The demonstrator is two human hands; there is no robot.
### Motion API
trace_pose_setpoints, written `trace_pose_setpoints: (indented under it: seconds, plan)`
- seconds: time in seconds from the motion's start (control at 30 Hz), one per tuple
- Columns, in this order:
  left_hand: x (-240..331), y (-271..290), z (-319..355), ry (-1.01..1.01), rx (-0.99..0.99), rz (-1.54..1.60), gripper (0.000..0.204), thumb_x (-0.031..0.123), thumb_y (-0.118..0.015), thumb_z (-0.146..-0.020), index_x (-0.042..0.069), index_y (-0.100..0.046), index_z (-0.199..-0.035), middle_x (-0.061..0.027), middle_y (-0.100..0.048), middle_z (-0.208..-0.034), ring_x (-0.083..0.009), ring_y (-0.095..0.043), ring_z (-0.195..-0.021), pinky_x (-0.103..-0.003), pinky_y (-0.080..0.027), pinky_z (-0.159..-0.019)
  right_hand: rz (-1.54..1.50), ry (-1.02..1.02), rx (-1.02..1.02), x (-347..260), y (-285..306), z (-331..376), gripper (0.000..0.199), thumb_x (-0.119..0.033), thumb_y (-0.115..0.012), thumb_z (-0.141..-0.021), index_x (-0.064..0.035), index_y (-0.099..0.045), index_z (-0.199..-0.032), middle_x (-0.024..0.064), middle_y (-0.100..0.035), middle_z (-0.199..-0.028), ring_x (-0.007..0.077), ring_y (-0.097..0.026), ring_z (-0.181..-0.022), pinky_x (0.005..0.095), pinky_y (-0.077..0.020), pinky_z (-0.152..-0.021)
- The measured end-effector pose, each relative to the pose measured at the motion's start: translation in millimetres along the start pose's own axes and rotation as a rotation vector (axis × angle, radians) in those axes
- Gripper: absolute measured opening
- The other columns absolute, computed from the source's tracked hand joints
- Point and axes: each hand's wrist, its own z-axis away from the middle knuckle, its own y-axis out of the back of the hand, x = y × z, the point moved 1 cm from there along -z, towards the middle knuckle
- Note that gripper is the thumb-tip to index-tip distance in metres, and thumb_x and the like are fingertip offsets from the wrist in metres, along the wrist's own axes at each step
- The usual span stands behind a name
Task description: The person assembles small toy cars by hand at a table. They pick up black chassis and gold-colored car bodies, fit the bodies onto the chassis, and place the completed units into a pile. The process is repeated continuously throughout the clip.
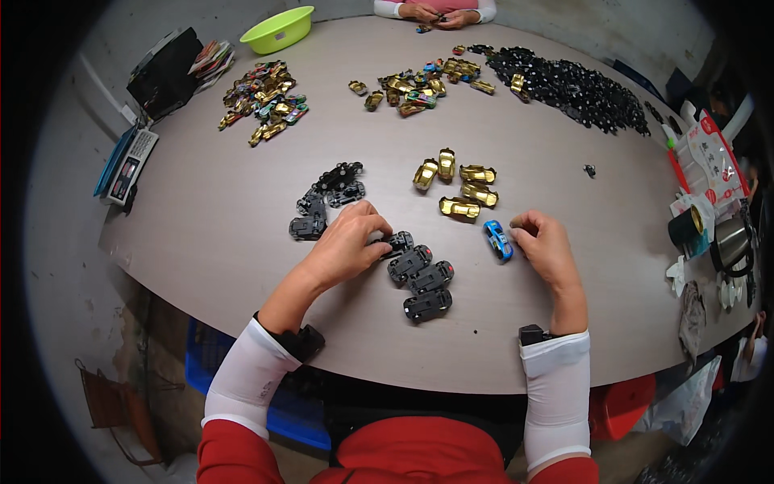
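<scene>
- The large round grey-brown table (242, 210) is filling most of the view and serving as the landmark here.
- A big heap of small black plastic toy-car chassis (576, 85) is lying at the table's far right part.
- A bright green plastic bowl (278, 30) is sitting at the table's far left edge.
- A pile of mixed gold and coloured toy-car bodies (264, 98) is lying on the table's far left part, and a second such pile (415, 85) is lying near the far middle.
- Another person's hands (435, 14) are working at the table's far edge.
- The left hand (348, 242) is resting near the table's middle, fingers curled down and pinching one black toy chassis at the upper end of a row of four black toy-car chassis (419, 278).
- The right hand (544, 242) is resting on the table right of centre, fingers curled loosely; I cannot tell whether it is gripping anything.
- Five shiny gold toy-car bodies (459, 187) are lying at the table's centre, beyond both hands.
- A cluster of black chassis (326, 198) is lying just beyond the left hand.
- A small blue toy car (497, 239) is lying just beside the right hand's fingertips.
</scene>
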Motion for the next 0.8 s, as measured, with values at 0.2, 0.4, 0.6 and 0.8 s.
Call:
trace_pose_setpoints:
  seconds: [0.2, 0.4, 0.6, 0.8]
  plan:
    - [-6, -6, -5, 0.13, -0.014, 0.115, 0.016, 0.003, -0.067, -0.079, 0.001, -0.063, -0.094, -0.0117, -0.062, -0.089, -0.0246, -0.06, -0.083, -0.034, -0.049, -0.075, 0.1, 0.098, 0.037, -23, -2, 6, 0.024, -0.015, -0.07, -0.079, 0.0029, -0.067, -0.094, 0.0141, -0.066, -0.084, 0.0233, -0.062, -0.072, 0.0336, -0.0503, -0.07]
    - [0, -1, -16, 0.209, -0.189, 0.216, 0.026, 0.0, -0.063, -0.079, -0.003, -0.06, -0.105, -0.0104, -0.061, -0.085, -0.0229, -0.061, -0.083, -0.035, -0.049, -0.074, 0.359, 0.184, 0.008, -27, -15, 17, 0.027, -0.015, -0.071, -0.075, 0.0015, -0.065, -0.096, 0.015, -0.061, -0.09, 0.0312, -0.06, -0.085, 0.0393, -0.0481, -0.079]
    - [-7, 3, -26, 0.5, -0.193, 0.869, 0.026, 0.003, -0.065, -0.083, 0.005, -0.059, -0.109, -0.0004, -0.059, -0.092, -0.0107, -0.057, -0.082, -0.026, -0.048, -0.071, 0.36, 0.185, 0.003, -36, -20, 19, 0.024, -0.008, -0.069, -0.073, 0.0004, -0.065, -0.095, 0.015, -0.06, -0.092, 0.0324, -0.058, -0.09, 0.04, -0.0477, -0.08]
    - [10, -8, -43, 0.508, -0.06, 1.396, 0.029, 0.004, -0.063, -0.085, 0.006, -0.054, -0.112, -0.002, -0.062, -0.098, -0.0124, -0.061, -0.087, -0.031, -0.054, -0.075, 0.391, 0.475, 0.024, -39, -18, 17, 0.024, 0.002, -0.064, -0.07, -0.0019, -0.064, -0.094, 0.0131, -0.059, -0.091, 0.0317, -0.056, -0.091, 0.039, -0.0467, -0.081]
